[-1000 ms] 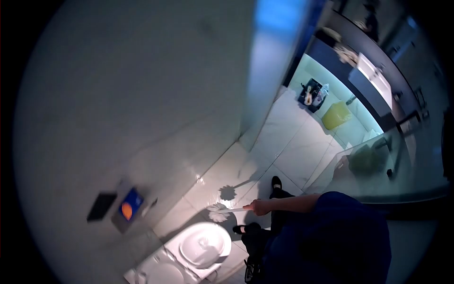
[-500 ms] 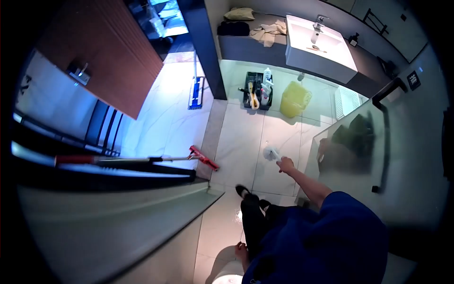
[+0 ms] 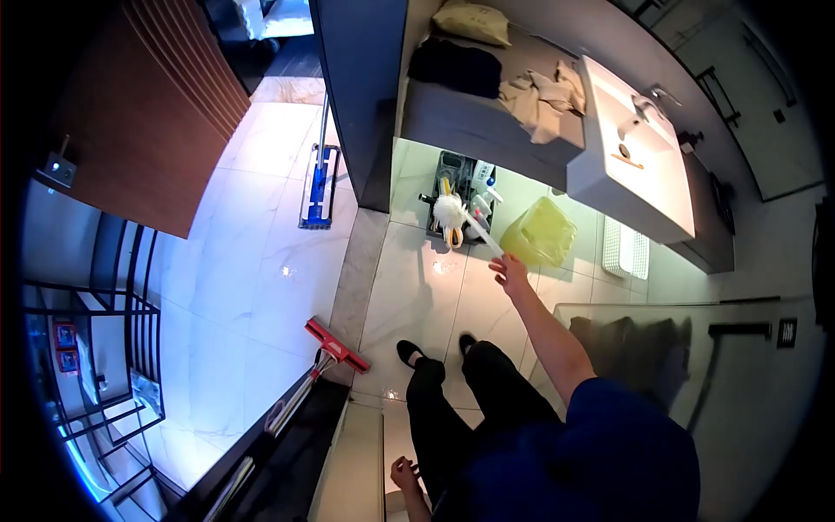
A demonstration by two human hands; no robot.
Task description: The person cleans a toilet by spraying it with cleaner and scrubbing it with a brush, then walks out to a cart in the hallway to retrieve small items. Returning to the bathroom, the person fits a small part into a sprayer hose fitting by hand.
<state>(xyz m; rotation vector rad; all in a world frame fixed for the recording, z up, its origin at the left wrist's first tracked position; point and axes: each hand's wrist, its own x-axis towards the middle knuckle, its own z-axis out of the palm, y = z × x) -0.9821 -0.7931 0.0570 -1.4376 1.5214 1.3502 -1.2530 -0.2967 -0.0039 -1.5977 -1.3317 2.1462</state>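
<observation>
My right hand [image 3: 511, 271] grips the white handle of a toilet brush [image 3: 450, 210]. The brush's round white head is held out over a black caddy [image 3: 432, 231] on the floor; whether they touch I cannot tell. In the caddy are a white spray bottle [image 3: 484, 177] and other cleaning things, partly hidden by the brush. Just beyond my right hand stands a translucent yellow bin [image 3: 541, 233]. Low by my left leg hangs my left hand [image 3: 404, 473], its fingers loosely curled with nothing visible in them.
A washbasin [image 3: 639, 161] and a counter with cloths [image 3: 544, 100] overhang the caddy. To my left are a red-headed mop [image 3: 337, 345], a blue flat mop [image 3: 319, 187] and a brown door [image 3: 143, 122]. A glass panel [image 3: 696, 374] stands at my right.
My right hand has carried the toilet brush up from low over the floor to over the caddy. The view has turned, and I stand closer to the caddy and basin.
</observation>
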